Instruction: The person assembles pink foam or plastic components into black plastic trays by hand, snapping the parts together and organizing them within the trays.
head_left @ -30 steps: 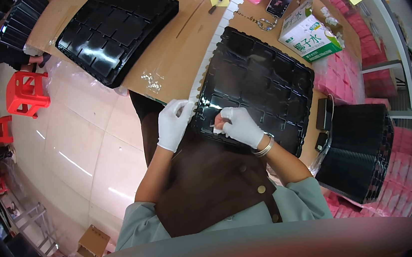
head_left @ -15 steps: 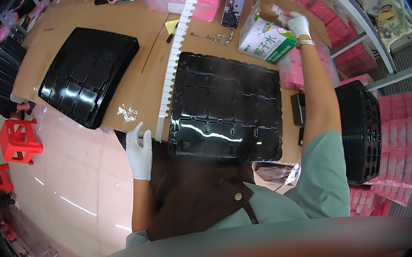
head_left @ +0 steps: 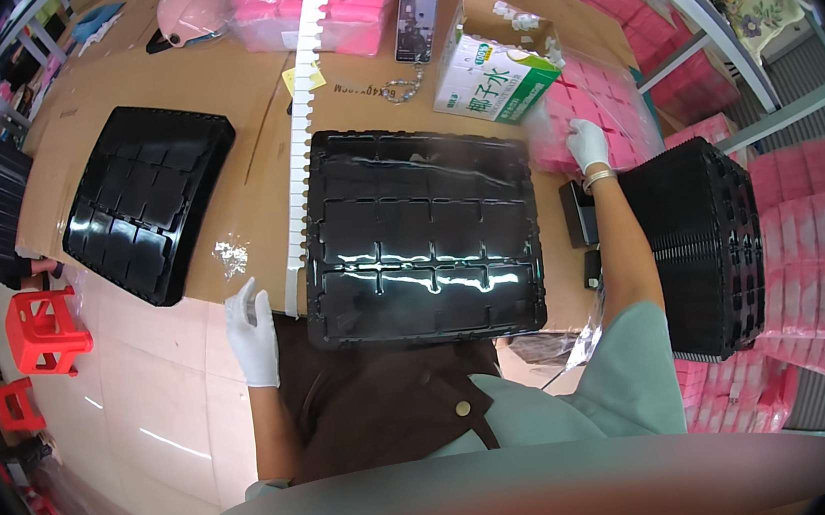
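Observation:
A black plastic tray with a grid of shallow compartments (head_left: 421, 241) lies in front of me on the cardboard-covered table, shiny where light hits it. My left hand (head_left: 253, 340), in a white glove, hovers at the table edge left of the tray, fingers apart and holding nothing. To the right of the tray, my gloved right hand (head_left: 588, 147) is over a clear bag of pink packs (head_left: 602, 102). Its fingers are curled together; whatever they hold, if anything, is hidden. An opened green-and-white carton (head_left: 498, 62) stands beyond that hand.
A white notched strip (head_left: 304, 138) runs along the tray's left side. Further left lies another black tray (head_left: 150, 200). A phone (head_left: 416, 26) with a beaded strap lies near the carton. Stacked black trays (head_left: 698, 248) stand at right, a red stool (head_left: 48, 331) at left.
My right hand has come out of the carton and moved nearer to me, over the pink packs. My left hand stays at the table edge. The whole view has shifted slightly.

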`<state>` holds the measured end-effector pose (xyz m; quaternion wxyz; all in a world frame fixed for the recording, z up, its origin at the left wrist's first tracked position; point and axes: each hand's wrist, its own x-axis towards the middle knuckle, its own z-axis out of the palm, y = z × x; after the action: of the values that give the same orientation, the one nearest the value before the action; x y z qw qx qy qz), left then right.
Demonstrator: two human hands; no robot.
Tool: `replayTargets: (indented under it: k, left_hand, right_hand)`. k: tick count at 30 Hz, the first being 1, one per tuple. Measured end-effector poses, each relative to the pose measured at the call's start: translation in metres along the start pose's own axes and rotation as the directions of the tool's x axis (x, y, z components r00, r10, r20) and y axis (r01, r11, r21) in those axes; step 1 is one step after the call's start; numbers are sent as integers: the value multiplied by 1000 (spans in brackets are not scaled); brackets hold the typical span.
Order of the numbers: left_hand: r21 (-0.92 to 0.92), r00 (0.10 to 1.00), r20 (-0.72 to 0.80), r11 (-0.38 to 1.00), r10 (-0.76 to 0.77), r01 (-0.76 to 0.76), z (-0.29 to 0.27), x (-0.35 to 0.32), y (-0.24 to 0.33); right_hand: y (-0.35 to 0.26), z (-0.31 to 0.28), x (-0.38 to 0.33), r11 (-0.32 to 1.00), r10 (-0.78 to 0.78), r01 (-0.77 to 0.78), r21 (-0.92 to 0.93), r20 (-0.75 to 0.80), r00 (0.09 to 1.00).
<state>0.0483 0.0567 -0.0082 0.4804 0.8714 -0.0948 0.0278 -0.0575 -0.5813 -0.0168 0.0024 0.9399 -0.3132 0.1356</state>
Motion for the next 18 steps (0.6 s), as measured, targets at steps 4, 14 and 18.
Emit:
replayTargets:
  k: [4, 14, 18]
  left_hand:
    - [11, 993, 4, 993, 115, -115, 7, 8, 24]
    - [-366, 954, 255, 897, -160, 249, 25, -8, 59]
    - [-367, 949, 296, 904, -110, 219, 36, -12, 68]
  right_hand:
    - [21, 4, -1, 931, 192, -113, 347, -203, 960]
    - [-13, -35, -23, 992, -11, 27, 125, -129, 992]
    - [6, 2, -15, 957, 141, -101, 273, -132, 981]
